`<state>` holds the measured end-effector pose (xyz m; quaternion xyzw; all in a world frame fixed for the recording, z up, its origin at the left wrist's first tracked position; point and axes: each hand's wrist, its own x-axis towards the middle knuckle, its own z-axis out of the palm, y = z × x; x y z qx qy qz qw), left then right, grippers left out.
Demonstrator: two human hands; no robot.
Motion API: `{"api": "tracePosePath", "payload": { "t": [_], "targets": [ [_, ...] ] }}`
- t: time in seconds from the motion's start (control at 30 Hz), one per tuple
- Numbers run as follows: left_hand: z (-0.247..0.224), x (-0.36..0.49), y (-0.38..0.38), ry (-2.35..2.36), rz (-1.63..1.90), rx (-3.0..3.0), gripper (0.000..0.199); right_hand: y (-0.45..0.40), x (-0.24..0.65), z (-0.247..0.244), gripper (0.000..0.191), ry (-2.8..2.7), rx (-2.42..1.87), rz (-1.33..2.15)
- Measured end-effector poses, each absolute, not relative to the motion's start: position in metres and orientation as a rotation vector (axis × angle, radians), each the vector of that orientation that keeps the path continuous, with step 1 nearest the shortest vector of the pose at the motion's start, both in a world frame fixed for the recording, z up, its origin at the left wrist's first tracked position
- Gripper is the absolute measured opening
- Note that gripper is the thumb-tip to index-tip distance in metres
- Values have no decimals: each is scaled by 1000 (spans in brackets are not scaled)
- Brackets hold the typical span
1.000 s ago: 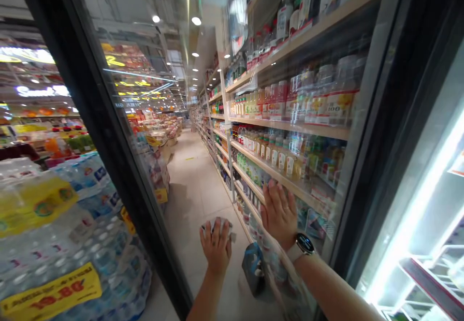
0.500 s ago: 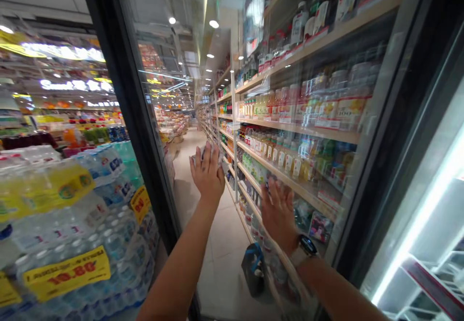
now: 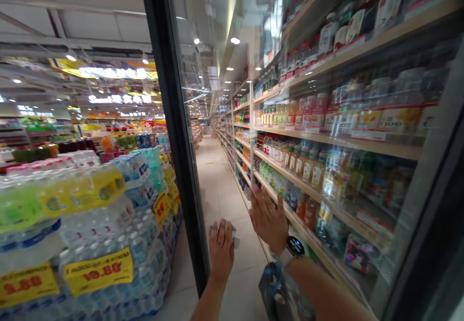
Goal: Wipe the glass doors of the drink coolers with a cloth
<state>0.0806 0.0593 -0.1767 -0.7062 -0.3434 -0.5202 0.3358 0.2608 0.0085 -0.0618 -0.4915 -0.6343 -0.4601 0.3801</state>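
Observation:
Through and around the glass door (image 3: 232, 166) of a drinks cooler I see aisle and shelves, partly as reflections. My left hand (image 3: 221, 251) is low on the glass, fingers extended over a small pale crumpled cloth (image 3: 236, 241) held under them. Whether it is fabric or paper I cannot make out. My right hand (image 3: 268, 219) lies flat toward the glass, higher and to the right, with its fingers stretched and nothing visible in it. A smartwatch (image 3: 296, 246) sits on the right wrist. The door's black frame (image 3: 177, 118) runs just left of both hands.
Stacked packs of bottled water (image 3: 141, 243) with yellow price signs (image 3: 99, 271) stand left of the door. Shelves of bottled drinks (image 3: 308, 164) show on the right. A dark bag (image 3: 271, 287) with blue detail appears below the right hand, perhaps reflected.
My left hand has moved down the glass with the pale cloth. My right hand sits slightly higher in view. The view has turned left, so the door frame appears further right.

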Motion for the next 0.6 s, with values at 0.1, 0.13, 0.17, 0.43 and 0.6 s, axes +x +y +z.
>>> {"api": "tracePosePath", "payload": {
  "t": [0.1, 0.13, 0.17, 0.43, 0.6],
  "targets": [
    [-118, 79, 73, -834, -1344, -1883, 64, 11, 261, -62, 62, -1622, -1277, -1166],
    [-87, 80, 80, -808, -1360, -1887, 63, 12, 261, -62, 62, -1629, -1288, -1159],
    [-54, 82, 88, -802, -1386, -1887, 61, 14, 261, -62, 62, -1631, -1298, -1156],
    [34, 95, 122, -928, -1692, -1772, 53, 23, 264, -63, 60, -1582, -1334, -1243],
    [-117, 63, 118, -943, -1562, -1812, 62, 24, 264, -63, 62, -1580, -1366, -1247]
  ]
}}
